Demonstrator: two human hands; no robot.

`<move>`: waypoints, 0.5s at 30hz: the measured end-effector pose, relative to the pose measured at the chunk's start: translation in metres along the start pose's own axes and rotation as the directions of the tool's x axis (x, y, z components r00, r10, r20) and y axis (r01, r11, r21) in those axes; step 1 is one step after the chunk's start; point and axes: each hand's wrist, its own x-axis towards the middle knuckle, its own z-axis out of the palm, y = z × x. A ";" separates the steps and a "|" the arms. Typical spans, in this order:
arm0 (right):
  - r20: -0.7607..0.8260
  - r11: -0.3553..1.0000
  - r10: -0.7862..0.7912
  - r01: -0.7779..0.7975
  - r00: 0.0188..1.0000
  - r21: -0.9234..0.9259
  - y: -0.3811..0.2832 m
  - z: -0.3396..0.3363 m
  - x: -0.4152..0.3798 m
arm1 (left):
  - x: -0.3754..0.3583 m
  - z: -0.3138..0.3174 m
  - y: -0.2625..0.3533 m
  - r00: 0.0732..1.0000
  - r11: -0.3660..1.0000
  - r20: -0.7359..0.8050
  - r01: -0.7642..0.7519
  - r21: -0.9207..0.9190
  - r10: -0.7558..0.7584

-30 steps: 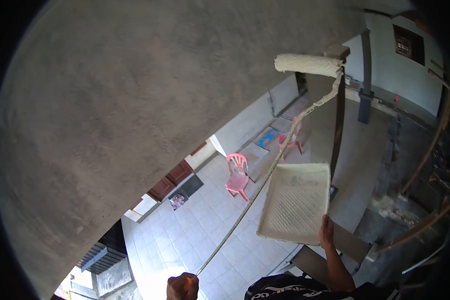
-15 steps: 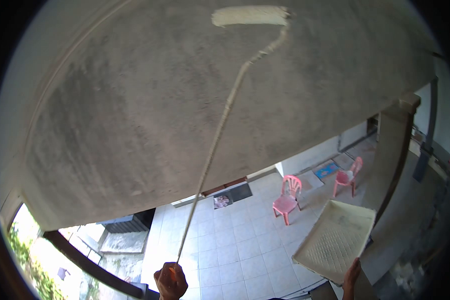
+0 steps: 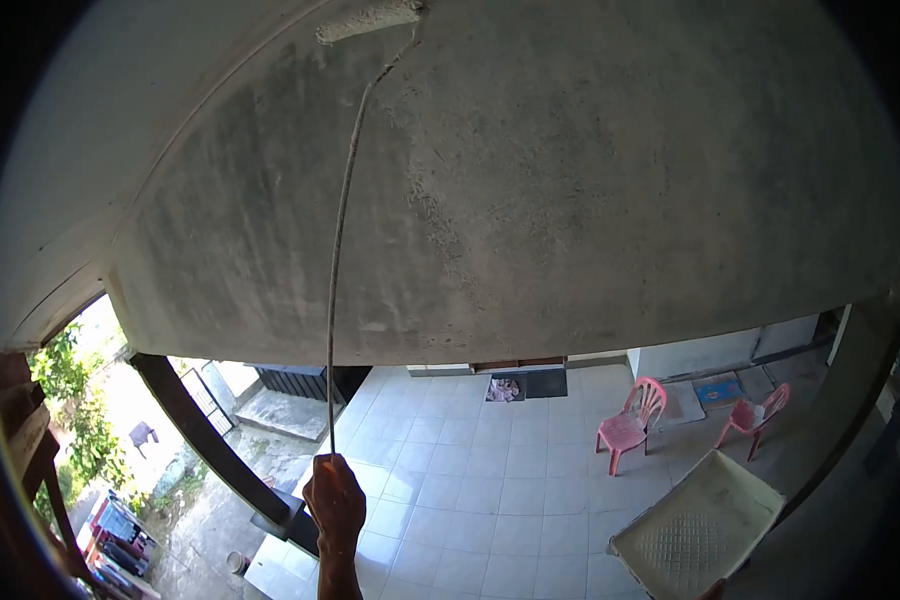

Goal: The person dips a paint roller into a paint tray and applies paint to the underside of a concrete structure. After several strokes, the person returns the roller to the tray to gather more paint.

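My left hand (image 3: 335, 497) is closed in a fist around the lower end of a long, thin paint roller pole (image 3: 342, 230). At the pole's top, the pale roller head (image 3: 370, 22) is up against the grey wall (image 3: 570, 190), near its upper left edge. At lower right is a whitish paint tray (image 3: 760, 497) with a raised grid on its floor, tilted towards me. Only a bit of my right hand (image 3: 713, 590) shows, gripping the tray's near edge; most of it lies below the frame.
Below the wall stretches a tiled floor (image 3: 470, 500) with two pink plastic chairs (image 3: 625, 430) and dark mats (image 3: 545, 384). A dark post (image 3: 205, 450) stands at left and another pillar (image 3: 850, 400) at right. Plants (image 3: 70, 410) grow outside on the left.
The roller head has moved left and up across the wall, the pole now nearly upright. My view has turned left, and the tray sits lower and further right in it.
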 end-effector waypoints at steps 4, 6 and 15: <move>0.063 0.972 -0.117 0.101 0.991 0.214 0.029 0.008 0.014 | 0.016 0.011 -0.006 0.998 1.000 -0.061 -0.006 0.029 0.008; 0.094 0.943 -0.234 0.202 0.968 0.265 0.040 0.010 0.021 | 0.022 0.019 -0.013 0.997 1.000 -0.072 0.031 0.000 -0.031; -0.093 0.993 -0.111 0.115 0.989 0.028 0.038 0.021 0.020 | 0.043 0.040 -0.011 0.992 0.993 -0.043 0.115 -0.034 -0.116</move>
